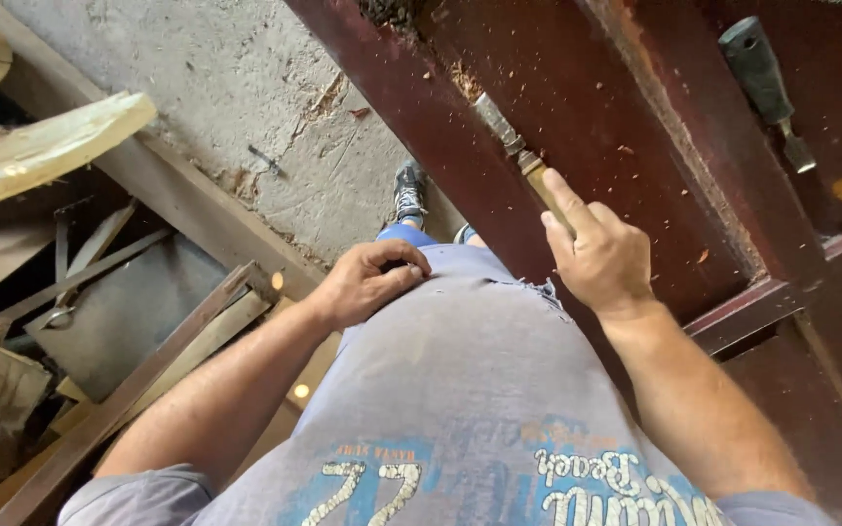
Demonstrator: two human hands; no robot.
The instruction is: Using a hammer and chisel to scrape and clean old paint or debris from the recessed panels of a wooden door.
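Chisel (518, 156) at upper centre of frame, on dark red door (616, 107); long axis runs up-left from right hand (601, 258), which grips its handle. Left hand (367, 282) loosely curled, holds nothing, rests on shirt (470, 370), farther away.

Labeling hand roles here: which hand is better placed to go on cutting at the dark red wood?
Right. The right hand grips the chisel, its blade on the dark red wood. The left hand rests on the shirt, holding nothing.
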